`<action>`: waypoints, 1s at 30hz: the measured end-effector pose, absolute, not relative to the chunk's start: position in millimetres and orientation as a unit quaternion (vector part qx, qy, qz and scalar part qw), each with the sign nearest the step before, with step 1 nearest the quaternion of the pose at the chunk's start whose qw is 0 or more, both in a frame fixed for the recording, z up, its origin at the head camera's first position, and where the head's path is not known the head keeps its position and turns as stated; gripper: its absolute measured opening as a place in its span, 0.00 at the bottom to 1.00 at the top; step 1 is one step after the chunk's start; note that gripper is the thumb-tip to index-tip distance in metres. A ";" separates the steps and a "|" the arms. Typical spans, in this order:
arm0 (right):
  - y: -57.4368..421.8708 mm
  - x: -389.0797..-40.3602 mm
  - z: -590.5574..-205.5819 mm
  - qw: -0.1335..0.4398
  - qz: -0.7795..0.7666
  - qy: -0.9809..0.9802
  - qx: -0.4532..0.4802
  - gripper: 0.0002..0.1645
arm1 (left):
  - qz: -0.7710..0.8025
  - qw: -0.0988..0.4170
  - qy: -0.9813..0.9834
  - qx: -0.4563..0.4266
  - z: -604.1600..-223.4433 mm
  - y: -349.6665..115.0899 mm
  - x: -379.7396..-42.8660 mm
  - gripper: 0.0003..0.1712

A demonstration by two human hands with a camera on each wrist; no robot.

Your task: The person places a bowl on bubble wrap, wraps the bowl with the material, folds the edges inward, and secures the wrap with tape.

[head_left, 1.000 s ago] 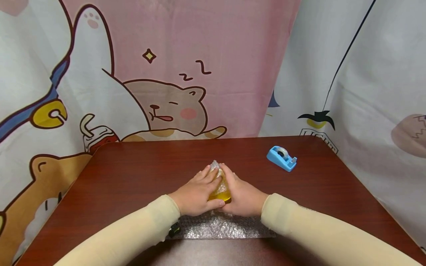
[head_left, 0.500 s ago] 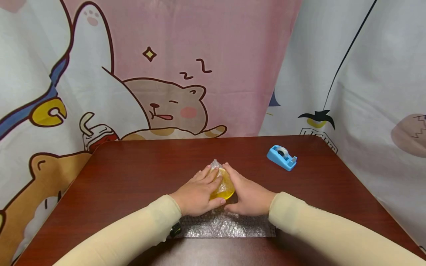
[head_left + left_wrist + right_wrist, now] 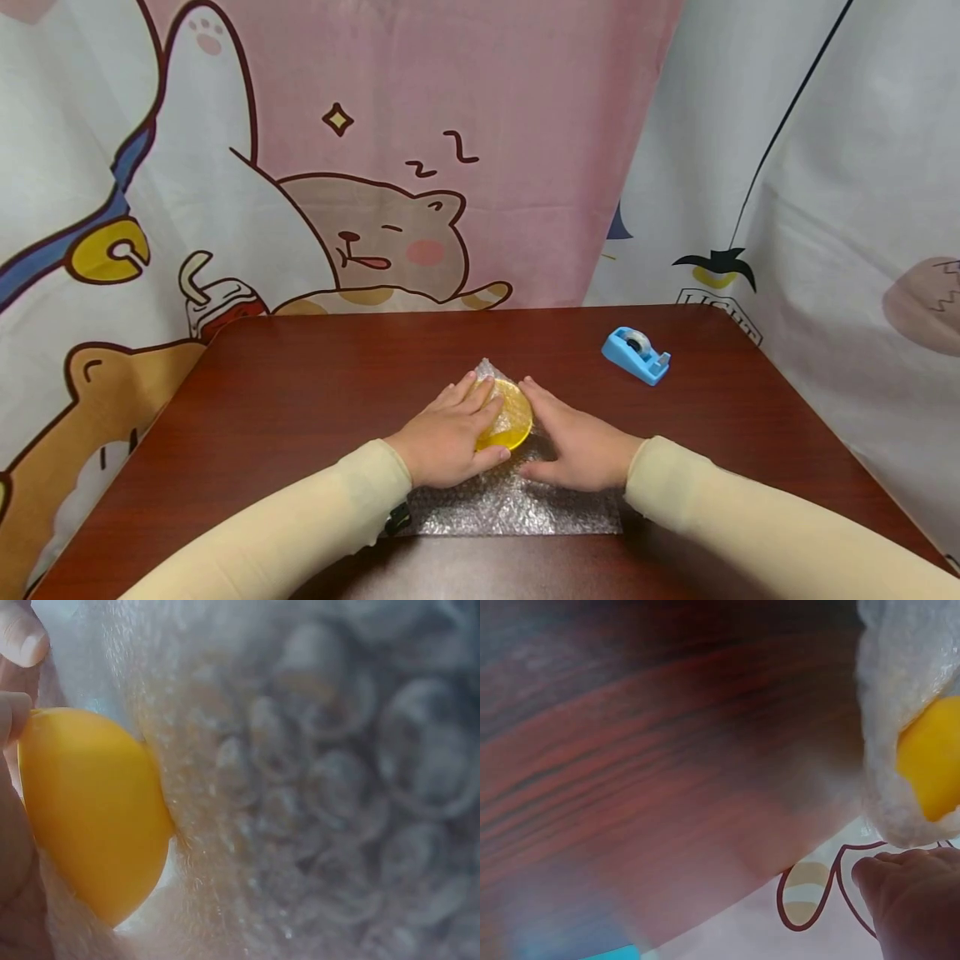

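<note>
A smooth, round yellow object (image 3: 516,423) lies partly covered by bubble wrap (image 3: 517,510) mid-table; its exact kind is unclear. My left hand (image 3: 448,433) rests on the wrap over its left side, fingers extended. Just right of it is my right hand (image 3: 583,440), fingers fairly straight and thumb spread, holding nothing. In the left wrist view the yellow object (image 3: 97,814) shows a curved side between fingers and blurred bubble wrap (image 3: 322,780). The right wrist view has the wrap's edge (image 3: 889,780) around the yellow object (image 3: 934,761), above my right hand's fingers (image 3: 922,892).
A blue tape dispenser (image 3: 636,356) with a roll of clear tape stands at the back right of the dark red-brown table (image 3: 315,367). A small black item (image 3: 397,518) shows beside my left sleeve. Printed cartoon curtains (image 3: 540,167) hang behind the table.
My right hand has moved away to the right, off the yellow object, showing more of its round edge. My left hand has stayed nearly still on the wrap.
</note>
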State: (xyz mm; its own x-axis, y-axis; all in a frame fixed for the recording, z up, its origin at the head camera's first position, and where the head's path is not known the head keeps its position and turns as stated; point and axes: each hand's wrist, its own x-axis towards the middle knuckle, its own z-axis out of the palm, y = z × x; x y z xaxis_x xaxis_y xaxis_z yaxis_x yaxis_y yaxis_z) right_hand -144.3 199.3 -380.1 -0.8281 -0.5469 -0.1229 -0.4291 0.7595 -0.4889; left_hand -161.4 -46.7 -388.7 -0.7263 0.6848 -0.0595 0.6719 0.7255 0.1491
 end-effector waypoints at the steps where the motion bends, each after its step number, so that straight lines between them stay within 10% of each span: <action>1: 200.5 -143.5 -379.6 0.133 -0.226 0.930 -0.260 0.68 | 0.058 0.056 0.928 0.365 -388.7 -46.4 -161.3 0.46; 30: 241.9 -121.0 -370.7 0.156 -0.154 0.927 -0.303 0.65 | 0.062 0.073 0.937 0.335 -388.2 -44.3 -165.9 0.46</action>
State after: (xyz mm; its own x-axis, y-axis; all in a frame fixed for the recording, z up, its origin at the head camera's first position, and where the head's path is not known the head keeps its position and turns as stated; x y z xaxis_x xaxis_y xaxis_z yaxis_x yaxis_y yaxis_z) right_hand -121.0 241.9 -370.7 -0.7676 -0.6103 -0.1960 -0.5143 0.7688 -0.3800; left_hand -165.9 -44.3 -388.2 -0.7646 0.6374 -0.0950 0.6192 0.7675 0.1659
